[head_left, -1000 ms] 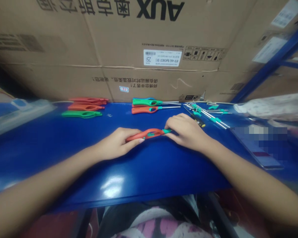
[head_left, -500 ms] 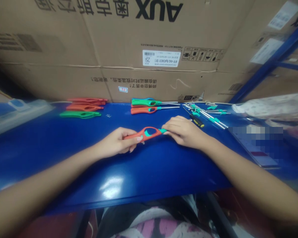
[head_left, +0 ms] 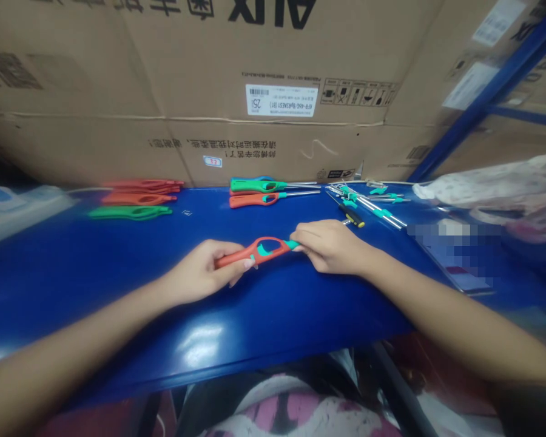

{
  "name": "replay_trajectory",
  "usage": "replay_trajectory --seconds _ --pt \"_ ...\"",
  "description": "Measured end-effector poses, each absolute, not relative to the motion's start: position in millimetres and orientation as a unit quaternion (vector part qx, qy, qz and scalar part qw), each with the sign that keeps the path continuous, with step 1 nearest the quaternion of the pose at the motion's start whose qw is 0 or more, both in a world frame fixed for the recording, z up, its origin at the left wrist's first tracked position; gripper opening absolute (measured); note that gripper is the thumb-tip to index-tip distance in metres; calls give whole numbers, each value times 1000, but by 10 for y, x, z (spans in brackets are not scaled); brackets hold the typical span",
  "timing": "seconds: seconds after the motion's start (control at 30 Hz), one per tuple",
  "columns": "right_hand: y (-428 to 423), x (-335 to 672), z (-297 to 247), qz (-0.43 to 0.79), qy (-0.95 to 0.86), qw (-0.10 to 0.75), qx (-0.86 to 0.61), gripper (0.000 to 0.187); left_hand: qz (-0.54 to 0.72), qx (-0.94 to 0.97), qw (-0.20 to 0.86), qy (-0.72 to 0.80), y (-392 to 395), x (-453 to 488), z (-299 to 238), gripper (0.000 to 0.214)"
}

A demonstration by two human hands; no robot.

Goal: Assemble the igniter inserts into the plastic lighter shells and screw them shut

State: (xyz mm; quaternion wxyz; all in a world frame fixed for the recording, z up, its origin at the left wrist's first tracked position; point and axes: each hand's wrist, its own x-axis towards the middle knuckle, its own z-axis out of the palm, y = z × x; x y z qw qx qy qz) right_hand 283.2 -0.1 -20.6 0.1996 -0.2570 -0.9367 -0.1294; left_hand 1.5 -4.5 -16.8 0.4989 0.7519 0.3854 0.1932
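An orange long-reach lighter point(head_left: 276, 253) with a teal trigger and teal collar lies level between my hands, above the blue table. My left hand point(head_left: 209, 271) is closed round its orange handle, with the thumb near the trigger. At the other end my right hand point(head_left: 330, 246) pinches the teal collar, and its fingers hide whatever extends beyond it. Behind the hands rest a green lighter point(head_left: 255, 185) and an orange lighter point(head_left: 250, 199), both with metal tubes.
On the left lie red and orange handles point(head_left: 139, 198) and a green handle point(head_left: 130, 212). Metal tubes with teal collars point(head_left: 373, 206) and a screwdriver point(head_left: 352, 215) are at the back right, near a phone-like flat device point(head_left: 455, 267). A cardboard box point(head_left: 200, 130) stands behind.
The view has shifted slightly, so the background sits further left. Both hands keep their hold on the orange lighter, its teal collar still between the right fingers.
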Motion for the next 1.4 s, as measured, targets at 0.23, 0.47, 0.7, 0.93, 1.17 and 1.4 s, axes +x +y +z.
replay_trajectory --seconds 0.23,0.47,0.7,0.93,1.17,1.4 --pt "20 2838 -268 -117 -936 218 -252 24 145 672 620 378 65 -13 -226 46" --pt "56 2838 -226 -53 -934 179 -306 20 183 823 372 389 29 8 -237 39" --pt "93 2880 -181 45 -909 181 -373 17 186 895 176 365 60 -17 -246 42" --pt "113 2893 -191 48 -918 172 -353 25 198 894 174 362 106 -35 -264 40" --pt "130 2920 -252 -46 -939 176 -294 30 220 900 171 335 54 -32 -285 37" --pt "113 2894 -195 33 -927 109 -356 22 208 907 155 333 77 -21 -339 41"
